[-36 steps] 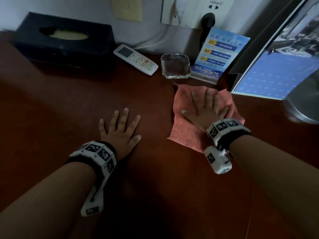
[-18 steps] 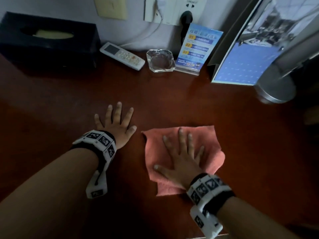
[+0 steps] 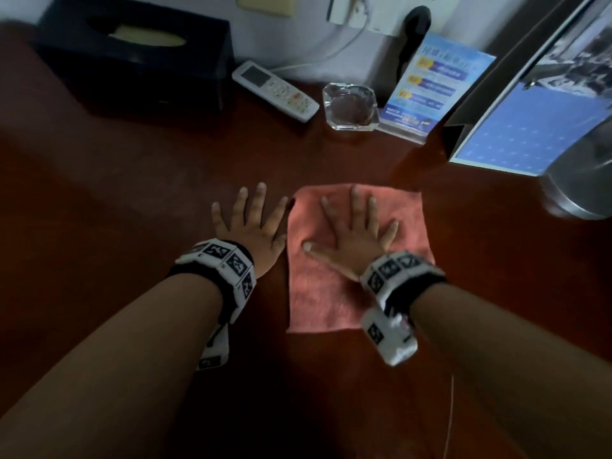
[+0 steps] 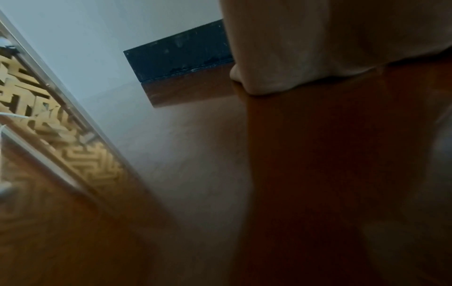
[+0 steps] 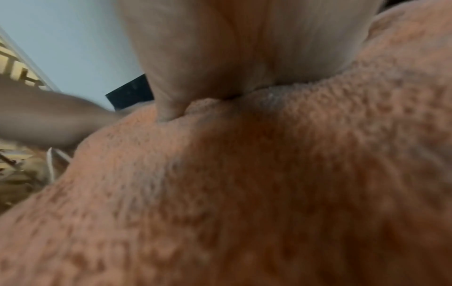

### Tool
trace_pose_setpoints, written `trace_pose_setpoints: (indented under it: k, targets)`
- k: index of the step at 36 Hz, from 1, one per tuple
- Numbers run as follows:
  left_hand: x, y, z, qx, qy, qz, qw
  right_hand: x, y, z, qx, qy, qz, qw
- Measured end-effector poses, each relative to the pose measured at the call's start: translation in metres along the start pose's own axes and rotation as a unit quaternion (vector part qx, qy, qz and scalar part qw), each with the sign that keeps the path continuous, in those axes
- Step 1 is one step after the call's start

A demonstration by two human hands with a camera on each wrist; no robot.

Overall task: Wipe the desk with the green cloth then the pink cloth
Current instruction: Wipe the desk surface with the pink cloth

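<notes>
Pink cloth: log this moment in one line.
stage: pink-cloth wipe | right hand: flat, pressing pink cloth | left hand: flat on desk | green cloth: not visible

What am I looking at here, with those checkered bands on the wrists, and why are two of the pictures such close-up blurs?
No machine here: a person is wiping a desk with bare hands. The checkered bands are part of the recording gear worn on the wrists. The wide picture comes from a camera on the head, looking down. The two blurry ones come from small cameras on each wrist, looking along the hand.

The right hand lies flat, fingers spread, pressing on the pink cloth; that wrist's camera sees mostly cloth. The left hand rests flat on the bare wood beside it, holding nothing.

Along the wall stand a dark tissue box, a remote, a glass ashtray, a blue sign and a monitor. No green cloth shows.
</notes>
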State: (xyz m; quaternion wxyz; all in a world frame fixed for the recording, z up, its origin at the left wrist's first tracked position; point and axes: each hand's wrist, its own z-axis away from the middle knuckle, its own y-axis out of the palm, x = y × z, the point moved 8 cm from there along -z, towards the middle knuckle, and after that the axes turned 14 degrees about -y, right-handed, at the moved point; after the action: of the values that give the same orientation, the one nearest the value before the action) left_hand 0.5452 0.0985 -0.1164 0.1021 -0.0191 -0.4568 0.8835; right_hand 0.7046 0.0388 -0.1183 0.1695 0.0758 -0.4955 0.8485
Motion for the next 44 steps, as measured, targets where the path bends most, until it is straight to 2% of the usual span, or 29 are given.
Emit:
trace_pose_setpoints:
  k: [5, 10, 19, 24, 27, 29, 31, 35, 40, 44]
  targets:
    - [-0.026, -0.020, 0.001, -0.039, 0.032, 0.002, 0.999, -0.016, -0.044, -0.021, -0.028, 0.011, 0.006, 1.000]
    - [-0.026, -0.021, 0.001, -0.038, 0.034, 0.011, 0.999, -0.011, -0.042, -0.015, -0.051, 0.006, 0.016, 0.999]
    - [-0.027, -0.021, 0.002, -0.064, 0.028, -0.008, 0.998, 0.010, -0.003, 0.036, -0.048, -0.016, 0.030, 0.998]
    - [-0.027, -0.021, 0.005, -0.052, 0.025, -0.008, 0.998, 0.026, 0.029, 0.079, -0.029, -0.039, 0.026, 0.998]
    - [-0.030, -0.026, 0.010, -0.097, 0.030, -0.082, 0.991, 0.036, 0.049, 0.108, -0.019, -0.058, 0.020, 0.998]
    - [-0.043, -0.030, 0.029, -0.127, 0.062, -0.129, 0.982, 0.041, 0.063, 0.129, -0.015, -0.065, 0.019, 0.998]
    - [-0.054, -0.025, 0.055, -0.109, 0.082, -0.106, 0.985, 0.044, 0.078, 0.150, -0.004, -0.067, 0.021, 0.998]
    - [-0.057, 0.016, 0.087, -0.036, 0.073, -0.060, 0.995, 0.043, 0.105, 0.188, 0.019, -0.065, 0.014, 0.998]
    - [-0.047, 0.038, 0.093, -0.004, 0.071, -0.043, 0.997, 0.021, 0.114, 0.216, 0.023, -0.036, 0.006, 0.999]
    - [-0.048, 0.042, 0.092, 0.010, 0.069, -0.043, 0.997, -0.003, 0.106, 0.209, 0.015, 0.004, 0.005, 1.000]
